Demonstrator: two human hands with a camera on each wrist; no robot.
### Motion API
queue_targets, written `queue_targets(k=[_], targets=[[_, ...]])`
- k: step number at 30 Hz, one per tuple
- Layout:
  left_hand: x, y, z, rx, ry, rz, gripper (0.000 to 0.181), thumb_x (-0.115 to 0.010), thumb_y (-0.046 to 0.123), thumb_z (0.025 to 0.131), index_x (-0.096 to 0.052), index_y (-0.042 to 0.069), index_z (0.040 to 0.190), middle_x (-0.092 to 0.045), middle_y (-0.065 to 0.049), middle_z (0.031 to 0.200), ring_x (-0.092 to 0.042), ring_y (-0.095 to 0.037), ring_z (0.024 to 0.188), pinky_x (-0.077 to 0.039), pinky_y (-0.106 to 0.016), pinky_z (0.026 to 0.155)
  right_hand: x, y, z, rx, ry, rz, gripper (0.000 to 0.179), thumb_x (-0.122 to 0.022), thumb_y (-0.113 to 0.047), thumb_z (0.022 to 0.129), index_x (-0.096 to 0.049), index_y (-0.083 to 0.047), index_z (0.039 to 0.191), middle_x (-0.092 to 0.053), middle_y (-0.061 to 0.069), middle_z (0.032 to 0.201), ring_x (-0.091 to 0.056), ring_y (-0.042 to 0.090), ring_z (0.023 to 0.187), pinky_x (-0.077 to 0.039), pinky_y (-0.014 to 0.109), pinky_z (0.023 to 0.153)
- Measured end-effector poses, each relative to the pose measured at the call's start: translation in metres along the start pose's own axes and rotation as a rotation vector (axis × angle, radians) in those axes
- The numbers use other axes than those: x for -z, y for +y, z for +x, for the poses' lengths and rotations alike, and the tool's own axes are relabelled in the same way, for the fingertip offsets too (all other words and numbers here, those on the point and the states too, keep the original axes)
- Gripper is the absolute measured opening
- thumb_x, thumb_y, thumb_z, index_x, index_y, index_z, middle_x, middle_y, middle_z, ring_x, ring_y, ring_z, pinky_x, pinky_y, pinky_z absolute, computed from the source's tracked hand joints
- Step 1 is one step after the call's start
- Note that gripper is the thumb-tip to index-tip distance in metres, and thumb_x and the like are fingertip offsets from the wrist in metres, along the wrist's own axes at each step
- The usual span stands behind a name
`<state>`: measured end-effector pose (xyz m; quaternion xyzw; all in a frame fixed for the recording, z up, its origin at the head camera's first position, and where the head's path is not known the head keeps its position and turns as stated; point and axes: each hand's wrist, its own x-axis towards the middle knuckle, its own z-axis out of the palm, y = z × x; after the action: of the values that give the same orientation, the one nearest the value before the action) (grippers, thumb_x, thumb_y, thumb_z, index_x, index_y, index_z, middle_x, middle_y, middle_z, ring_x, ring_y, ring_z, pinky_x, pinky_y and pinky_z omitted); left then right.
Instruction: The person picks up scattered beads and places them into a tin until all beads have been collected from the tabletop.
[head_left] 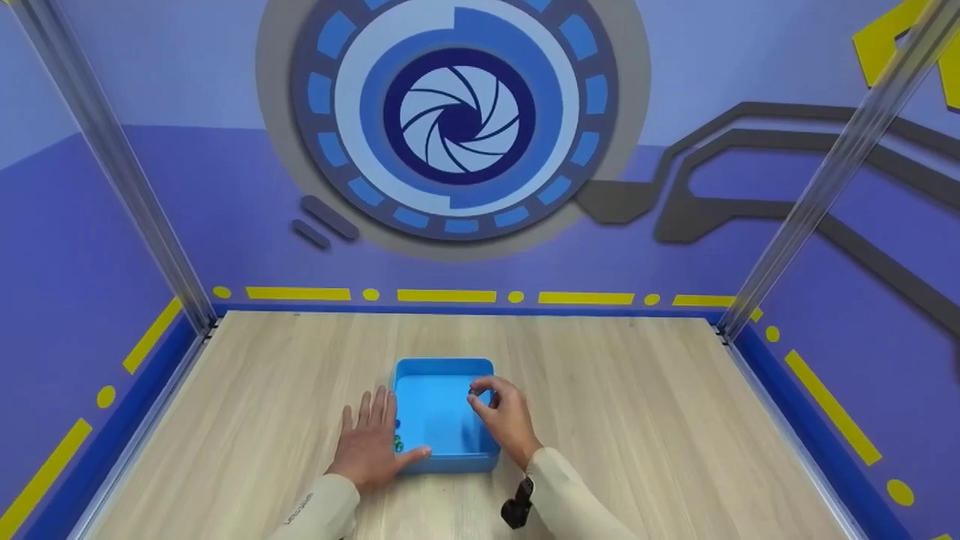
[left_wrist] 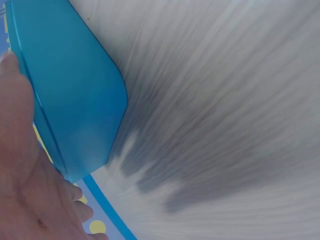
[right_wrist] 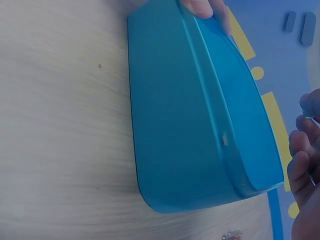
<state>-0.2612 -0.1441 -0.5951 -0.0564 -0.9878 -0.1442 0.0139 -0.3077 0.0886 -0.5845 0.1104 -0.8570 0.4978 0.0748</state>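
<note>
A light blue open box (head_left: 442, 463) stands on the wooden table, also seen from the side in both wrist views. My left hand (head_left: 366, 448) lies along its left side with straight fingers, the thumb reaching over the near left corner. Beside that hand, inside the box, sit a few small marbles, a blue one (head_left: 397, 424) and green ones (head_left: 398, 444). Above the box's right side my right hand (head_left: 511, 421) pinches a small marble (head_left: 472, 391) between thumb and index finger. Fingers mostly hide the held marble; a glassy bit of it shows in the right wrist view.
The wooden table (head_left: 637, 420) stretches out on both sides of the box. A patterned blue-purple wall (head_left: 465, 274) rises behind it, with metal posts (head_left: 817, 195) at the corners. Small shiny things (right_wrist: 232, 235) lie on the table near the box in the right wrist view.
</note>
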Motion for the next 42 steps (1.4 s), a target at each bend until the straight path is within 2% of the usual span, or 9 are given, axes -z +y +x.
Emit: queue_targets(k=[6, 10, 18, 24, 30, 37, 42], targets=[[0.000, -0.001, 0.002, -0.003, 0.001, 0.002, 0.115, -0.058, 0.080, 0.072, -0.026, 0.004, 0.152, -0.023, -0.019, 0.160, -0.019, -0.043, 0.147, -0.013, -0.068, 0.114, -0.003, 0.001, 0.000, 0.025, -0.006, 0.008, 0.012, -0.068, -0.020, 0.091, -0.068, -0.020, 0.102, -0.069, -0.005, 0.098, -0.056, 0.011, 0.076, -0.048, 0.018, 0.068], [0.000, -0.001, 0.001, -0.004, 0.007, -0.004, 0.114, -0.059, 0.079, 0.072, -0.027, 0.003, 0.151, -0.023, -0.019, 0.159, -0.020, -0.043, 0.147, -0.012, -0.068, 0.114, -0.006, 0.000, 0.000, 0.036, -0.019, 0.015, 0.011, -0.068, -0.021, 0.091, -0.068, -0.020, 0.102, -0.069, -0.005, 0.098, -0.055, 0.011, 0.075, -0.047, 0.018, 0.067], [-0.001, -0.001, 0.001, -0.001, 0.014, -0.003, 0.114, -0.061, 0.078, 0.071, -0.027, 0.005, 0.152, -0.024, -0.017, 0.160, -0.020, -0.043, 0.147, -0.013, -0.067, 0.114, -0.008, 0.000, 0.001, 0.063, -0.032, -0.009, 0.014, -0.069, -0.020, 0.090, -0.069, -0.014, 0.103, -0.070, -0.004, 0.097, -0.057, 0.012, 0.077, -0.048, 0.018, 0.068], [0.001, -0.001, 0.001, -0.002, -0.016, -0.009, 0.114, -0.059, 0.079, 0.072, -0.025, 0.005, 0.152, -0.022, -0.018, 0.160, -0.018, -0.043, 0.147, -0.011, -0.067, 0.114, -0.008, -0.001, 0.001, 0.016, -0.055, -0.026, 0.015, -0.068, -0.021, 0.091, -0.069, -0.014, 0.105, -0.070, -0.005, 0.098, -0.058, 0.012, 0.079, -0.048, 0.018, 0.069], [0.005, 0.000, 0.000, -0.003, -0.001, -0.008, 0.114, -0.060, 0.078, 0.072, -0.026, 0.004, 0.152, -0.023, -0.018, 0.160, -0.019, -0.043, 0.147, -0.013, -0.067, 0.114, -0.010, -0.002, 0.002, 0.017, -0.059, -0.046, 0.019, -0.068, -0.023, 0.091, -0.069, -0.012, 0.106, -0.071, -0.004, 0.099, -0.058, 0.010, 0.079, -0.049, 0.019, 0.071], [0.005, 0.001, -0.001, -0.004, -0.001, -0.016, 0.114, -0.058, 0.079, 0.072, -0.026, 0.005, 0.152, -0.023, -0.017, 0.160, -0.019, -0.042, 0.147, -0.013, -0.066, 0.115, -0.013, -0.003, 0.001, -0.014, -0.061, -0.091, 0.014, -0.068, -0.025, 0.091, -0.069, -0.019, 0.103, -0.071, -0.007, 0.099, -0.057, 0.007, 0.079, -0.048, 0.018, 0.072], [0.002, 0.000, -0.002, 0.002, -0.001, -0.024, 0.113, -0.060, 0.078, 0.072, -0.027, 0.005, 0.152, -0.023, -0.017, 0.160, -0.019, -0.042, 0.147, -0.012, -0.067, 0.115, -0.016, -0.005, 0.000, -0.021, -0.074, -0.070, 0.011, -0.068, -0.023, 0.090, -0.070, -0.020, 0.101, -0.071, -0.007, 0.096, -0.055, 0.006, 0.075, -0.048, 0.018, 0.067]])
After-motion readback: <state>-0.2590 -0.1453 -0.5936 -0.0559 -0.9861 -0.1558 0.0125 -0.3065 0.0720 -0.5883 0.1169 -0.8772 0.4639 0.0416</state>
